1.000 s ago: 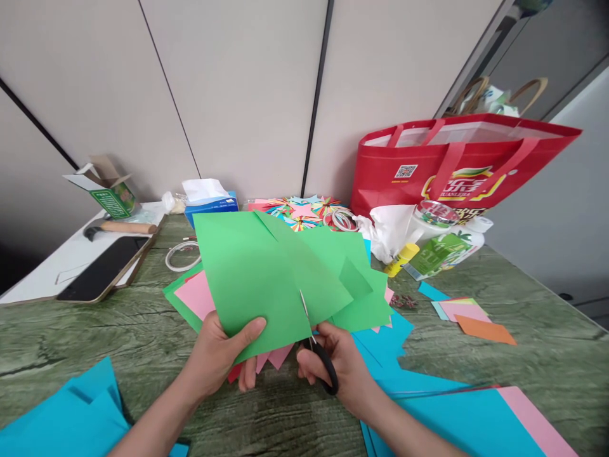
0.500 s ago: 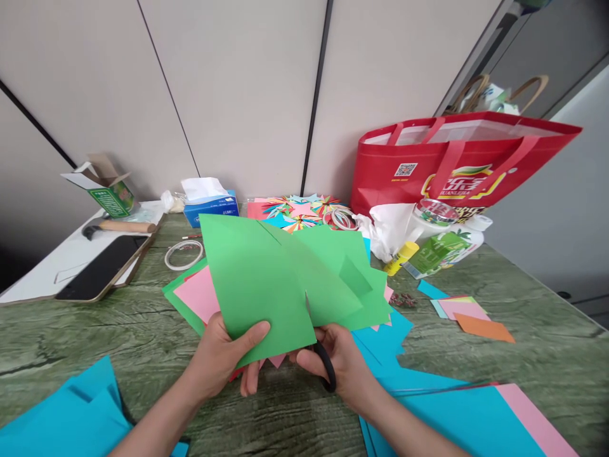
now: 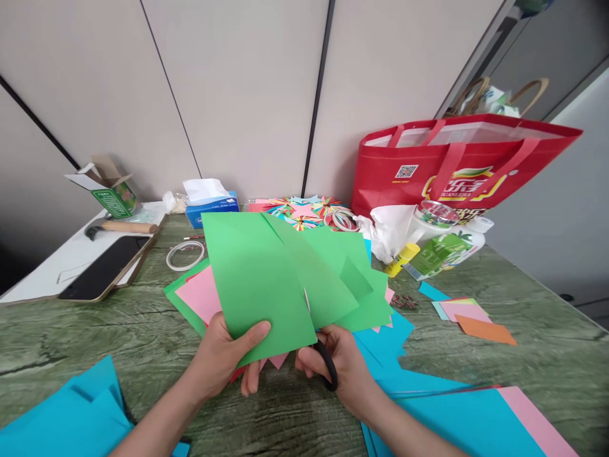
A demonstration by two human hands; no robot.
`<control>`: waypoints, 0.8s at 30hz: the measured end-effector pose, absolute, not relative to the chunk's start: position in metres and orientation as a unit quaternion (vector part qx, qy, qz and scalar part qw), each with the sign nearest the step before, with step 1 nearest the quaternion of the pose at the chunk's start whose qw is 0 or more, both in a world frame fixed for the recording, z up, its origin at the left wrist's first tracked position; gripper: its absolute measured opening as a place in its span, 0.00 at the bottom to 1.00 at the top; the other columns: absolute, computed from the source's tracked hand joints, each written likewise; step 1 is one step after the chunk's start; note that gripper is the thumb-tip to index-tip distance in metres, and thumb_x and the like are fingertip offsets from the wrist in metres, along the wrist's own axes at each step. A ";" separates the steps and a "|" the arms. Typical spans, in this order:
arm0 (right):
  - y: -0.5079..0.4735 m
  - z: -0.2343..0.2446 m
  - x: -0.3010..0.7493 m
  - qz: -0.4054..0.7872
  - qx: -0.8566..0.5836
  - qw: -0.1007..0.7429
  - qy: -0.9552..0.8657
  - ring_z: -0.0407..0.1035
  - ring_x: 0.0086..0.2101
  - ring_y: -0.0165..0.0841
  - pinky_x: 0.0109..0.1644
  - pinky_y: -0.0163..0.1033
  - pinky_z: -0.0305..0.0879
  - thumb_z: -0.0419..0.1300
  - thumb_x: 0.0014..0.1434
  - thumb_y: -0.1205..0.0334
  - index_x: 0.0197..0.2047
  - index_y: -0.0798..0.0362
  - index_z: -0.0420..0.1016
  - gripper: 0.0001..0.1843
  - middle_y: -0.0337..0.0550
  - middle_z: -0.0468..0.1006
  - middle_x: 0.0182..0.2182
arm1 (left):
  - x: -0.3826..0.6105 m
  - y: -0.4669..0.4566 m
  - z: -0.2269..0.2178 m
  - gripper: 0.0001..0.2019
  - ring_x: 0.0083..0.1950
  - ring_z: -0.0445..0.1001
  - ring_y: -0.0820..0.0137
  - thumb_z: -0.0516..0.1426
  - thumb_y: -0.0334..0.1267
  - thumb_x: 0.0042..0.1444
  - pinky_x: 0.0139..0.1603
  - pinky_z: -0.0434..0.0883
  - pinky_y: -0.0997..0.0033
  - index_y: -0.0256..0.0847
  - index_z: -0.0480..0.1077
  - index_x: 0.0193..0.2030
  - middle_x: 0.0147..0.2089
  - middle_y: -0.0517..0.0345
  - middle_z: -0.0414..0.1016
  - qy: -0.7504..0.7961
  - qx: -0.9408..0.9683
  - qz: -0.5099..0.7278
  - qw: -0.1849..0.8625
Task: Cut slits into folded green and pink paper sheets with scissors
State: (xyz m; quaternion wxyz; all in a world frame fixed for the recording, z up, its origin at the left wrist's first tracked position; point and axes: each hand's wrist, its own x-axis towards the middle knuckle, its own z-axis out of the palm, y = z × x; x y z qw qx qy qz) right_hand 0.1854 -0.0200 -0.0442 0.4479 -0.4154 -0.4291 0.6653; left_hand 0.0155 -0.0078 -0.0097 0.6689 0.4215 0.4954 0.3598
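My left hand [image 3: 231, 355] pinches the lower left corner of a green sheet of paper [image 3: 257, 279], thumb on top and fingers beneath. My right hand [image 3: 340, 362] has its fingers through the black handles of a pair of scissors [image 3: 327, 365]. A blade tip shows through a slit in the green sheet, and most of the blades are hidden by the paper. To the right of the slit the sheet bends away. Behind it lie more green paper [image 3: 373, 295] and pink paper [image 3: 202, 295].
Blue sheets [image 3: 61, 412] lie front left, and more blue paper [image 3: 466, 419] front right. A phone [image 3: 104, 266] and hammer [image 3: 124, 226] are at the left. A tissue box [image 3: 212, 209], glue stick [image 3: 402, 259] and red bag [image 3: 385, 171] stand at the back.
The scissors' blade shows a little more through the slit, and my right fingers have shifted slightly on the handles. My left hand keeps its grip on the paper.
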 end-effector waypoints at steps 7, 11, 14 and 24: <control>-0.020 -0.048 0.186 0.658 -0.415 0.447 -0.441 0.57 0.15 0.24 0.18 0.30 0.52 0.66 0.39 0.49 0.28 0.56 0.66 0.21 0.35 0.68 0.14 | 0.016 -0.006 -0.014 0.19 0.05 0.59 0.76 0.60 0.47 0.42 0.04 0.56 0.80 0.34 0.67 0.11 0.05 0.57 0.64 0.488 0.430 0.351 0.674; -0.020 -0.048 0.186 0.655 -0.419 0.438 -0.451 0.57 0.14 0.23 0.17 0.30 0.52 0.65 0.39 0.48 0.26 0.56 0.65 0.21 0.34 0.67 0.13 | 0.016 -0.006 -0.014 0.20 0.05 0.59 0.76 0.60 0.47 0.42 0.05 0.57 0.80 0.34 0.67 0.10 0.05 0.57 0.64 0.490 0.428 0.349 0.675; -0.021 -0.045 0.186 0.654 -0.429 0.431 -0.449 0.55 0.13 0.22 0.16 0.29 0.51 0.65 0.39 0.47 0.25 0.57 0.64 0.22 0.34 0.67 0.13 | 0.016 -0.008 -0.013 0.18 0.05 0.59 0.76 0.60 0.46 0.42 0.05 0.56 0.80 0.34 0.68 0.12 0.05 0.57 0.64 0.493 0.426 0.352 0.672; -0.016 -0.052 0.191 0.624 -0.467 0.403 -0.480 0.61 0.17 0.26 0.20 0.30 0.57 0.67 0.37 0.55 0.23 0.56 0.64 0.18 0.36 0.70 0.16 | 0.007 0.001 -0.013 0.18 0.40 0.75 0.61 0.64 0.44 0.38 0.37 0.74 0.67 0.37 0.73 0.37 0.41 0.52 0.78 0.476 0.390 0.479 0.626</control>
